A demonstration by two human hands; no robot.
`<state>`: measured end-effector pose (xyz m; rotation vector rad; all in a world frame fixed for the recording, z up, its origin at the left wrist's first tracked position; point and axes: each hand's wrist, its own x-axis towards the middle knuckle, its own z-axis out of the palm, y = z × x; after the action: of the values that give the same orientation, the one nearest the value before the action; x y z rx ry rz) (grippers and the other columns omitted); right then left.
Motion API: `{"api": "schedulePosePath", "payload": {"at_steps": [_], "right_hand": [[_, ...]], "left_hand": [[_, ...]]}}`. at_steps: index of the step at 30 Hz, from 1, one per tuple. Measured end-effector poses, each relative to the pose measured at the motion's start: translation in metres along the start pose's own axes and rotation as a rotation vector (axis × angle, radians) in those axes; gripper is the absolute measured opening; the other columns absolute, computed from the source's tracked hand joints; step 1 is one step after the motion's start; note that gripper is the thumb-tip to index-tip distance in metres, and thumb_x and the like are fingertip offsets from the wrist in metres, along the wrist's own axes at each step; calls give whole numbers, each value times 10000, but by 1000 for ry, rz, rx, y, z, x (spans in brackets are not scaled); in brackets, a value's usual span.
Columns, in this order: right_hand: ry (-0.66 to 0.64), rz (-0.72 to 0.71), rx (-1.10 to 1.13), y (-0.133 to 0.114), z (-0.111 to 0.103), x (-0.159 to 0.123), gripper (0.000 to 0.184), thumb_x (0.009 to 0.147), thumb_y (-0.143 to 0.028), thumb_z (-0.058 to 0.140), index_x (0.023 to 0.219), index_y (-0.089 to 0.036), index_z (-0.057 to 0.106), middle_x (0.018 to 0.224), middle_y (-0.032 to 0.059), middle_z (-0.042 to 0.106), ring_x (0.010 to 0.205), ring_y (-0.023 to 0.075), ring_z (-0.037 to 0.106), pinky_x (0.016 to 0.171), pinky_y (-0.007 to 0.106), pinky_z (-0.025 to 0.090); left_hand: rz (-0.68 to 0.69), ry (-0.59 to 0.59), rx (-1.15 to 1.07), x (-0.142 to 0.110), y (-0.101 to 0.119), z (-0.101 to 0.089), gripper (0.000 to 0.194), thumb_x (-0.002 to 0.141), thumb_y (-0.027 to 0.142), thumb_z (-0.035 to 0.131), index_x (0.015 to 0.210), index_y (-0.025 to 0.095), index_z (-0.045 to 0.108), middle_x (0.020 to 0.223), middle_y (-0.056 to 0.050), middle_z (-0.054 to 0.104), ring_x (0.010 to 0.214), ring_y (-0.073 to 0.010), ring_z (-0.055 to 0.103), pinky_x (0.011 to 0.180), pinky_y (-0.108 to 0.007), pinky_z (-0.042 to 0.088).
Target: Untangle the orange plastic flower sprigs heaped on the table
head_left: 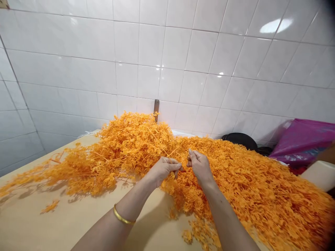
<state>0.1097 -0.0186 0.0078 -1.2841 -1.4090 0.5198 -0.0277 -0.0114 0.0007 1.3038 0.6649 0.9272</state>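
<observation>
A large heap of orange plastic flower sprays (235,174) covers the table, with thin stems and small, lacy blossoms tangled together. My left hand (163,170) pinches a thin orange stem at the near middle of the heap. My right hand (199,164) is close beside it, with its thumb and fingers pinched on a strand of the same orange material. The tangle hides the far ends of the stem. A gold bangle (124,214) circles my left wrist.
The beige table (31,223) holds stray orange sprigs near its front. White tiled walls (183,52) rise behind it, with a brown bracket (156,109) fixed there. At the right stand a black round object (240,141), a purple plastic bag (300,139) and a white object (318,174).
</observation>
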Motion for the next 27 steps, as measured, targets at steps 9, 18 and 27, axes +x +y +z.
{"api": "schedulePosePath", "payload": {"at_steps": [9,18,27], "right_hand": [[373,89,-418,34,-44,23,320,763,-415,374,626,-167,522,564,45,515,517,160,466,489,271,327],[-65,-130,-329,-11,-13,0,288,731,-396,471,797,-171,639,891,87,565,800,203,524,705,312,390],[-459,44,384,-16,21,-17,199,657,-337,615,756,-166,594,710,-10,549,697,118,480,647,234,359]], "left_hand": [[20,-30,-96,-6,20,-17,166,621,303,616,620,140,642,502,-10,539,492,-90,467,517,-227,331],[24,350,-122,3,17,-25,167,570,311,652,622,154,628,512,32,490,380,-35,276,382,-209,163],[122,296,-210,1,14,-12,172,582,276,647,625,132,564,561,19,477,480,-44,397,424,-167,271]]}}
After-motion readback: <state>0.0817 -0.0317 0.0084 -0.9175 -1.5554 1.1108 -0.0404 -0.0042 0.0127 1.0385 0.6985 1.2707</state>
